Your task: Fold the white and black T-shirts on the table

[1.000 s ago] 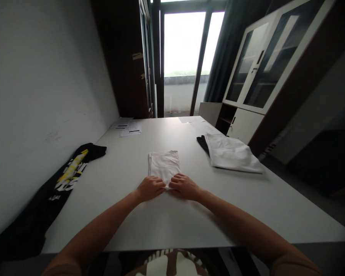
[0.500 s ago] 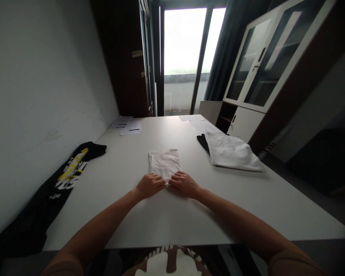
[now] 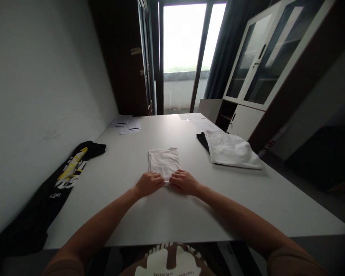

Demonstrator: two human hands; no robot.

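Observation:
A small folded white garment point(image 3: 163, 159) lies flat on the white table point(image 3: 166, 214) in front of me; its exact kind does not show. My left hand point(image 3: 150, 183) is closed on the left part of its near edge, fingers curled over the cloth. On the right part of the same edge, my right hand point(image 3: 184, 182) is closed in the same way. A narrow strip of the edge shows between the two hands. Both thumbs are hidden.
A black T-shirt point(image 3: 54, 191) with yellow and white print hangs over the left edge. At right lies a larger folded white garment point(image 3: 232, 149) with black cloth point(image 3: 202, 141) under it. Papers point(image 3: 129, 125) lie far left; a glass-door cabinet point(image 3: 255, 65) stands beyond.
Both hands stay at the near edge of the garment. The gap between them has widened slightly, and a little more of the edge shows there. The view has tilted slightly.

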